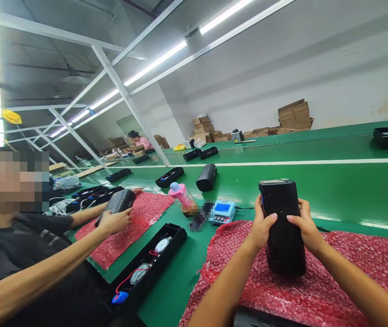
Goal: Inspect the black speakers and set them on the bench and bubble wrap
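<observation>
A tall black speaker housing (283, 227) stands upright on a sheet of red bubble wrap (333, 281) in front of me. My left hand (261, 225) grips its left side with the thumb pressed on the front. My right hand (305, 225) wraps its right side in the same way. Both hands close round the upper half of the housing.
A co-worker at my left holds a black speaker (117, 203) over another red sheet (136, 222). An open black half-shell with wired drivers (149, 263) lies between us. A pink bottle (181, 194), a blue meter (224, 211) and more black housings (206, 177) sit on the green conveyor (333, 186).
</observation>
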### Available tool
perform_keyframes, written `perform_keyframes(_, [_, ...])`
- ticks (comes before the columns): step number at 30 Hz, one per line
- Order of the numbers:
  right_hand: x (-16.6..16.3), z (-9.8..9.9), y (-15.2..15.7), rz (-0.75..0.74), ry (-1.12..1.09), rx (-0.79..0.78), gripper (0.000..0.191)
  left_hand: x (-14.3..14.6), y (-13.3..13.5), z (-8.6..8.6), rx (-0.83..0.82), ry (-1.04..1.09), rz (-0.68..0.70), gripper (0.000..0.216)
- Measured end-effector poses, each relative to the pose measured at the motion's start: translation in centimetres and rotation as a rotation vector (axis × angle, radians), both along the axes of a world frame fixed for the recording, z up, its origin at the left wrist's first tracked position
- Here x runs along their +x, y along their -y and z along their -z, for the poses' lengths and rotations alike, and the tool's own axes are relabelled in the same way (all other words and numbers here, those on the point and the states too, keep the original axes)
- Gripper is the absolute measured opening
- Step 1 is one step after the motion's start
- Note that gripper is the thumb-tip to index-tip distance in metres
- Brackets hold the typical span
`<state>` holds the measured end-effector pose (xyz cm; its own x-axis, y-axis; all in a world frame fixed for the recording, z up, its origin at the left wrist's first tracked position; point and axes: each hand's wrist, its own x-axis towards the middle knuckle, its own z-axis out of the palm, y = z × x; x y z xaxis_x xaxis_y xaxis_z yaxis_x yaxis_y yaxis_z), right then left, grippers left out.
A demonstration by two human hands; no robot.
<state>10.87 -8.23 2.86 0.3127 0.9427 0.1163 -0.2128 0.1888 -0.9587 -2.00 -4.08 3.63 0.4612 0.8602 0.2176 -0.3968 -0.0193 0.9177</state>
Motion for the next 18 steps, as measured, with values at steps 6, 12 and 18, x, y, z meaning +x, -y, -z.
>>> perform_keyframes(6, [0.15,0.05,0.06,0.037,0.025,-0.040,0.071,0.14,0.21,-0.10,-0.011,0.026,0.024,0.096])
perform_keyframes(12, [0.08,-0.31,0.06,0.046,0.054,-0.051,0.075,0.25,0.28,-0.19,0.002,0.046,0.010,0.096])
perform_keyframes(18, [0.07,-0.43,0.13,0.052,0.059,-0.045,0.076,0.29,0.29,-0.24,-0.009,0.044,0.011,0.096])
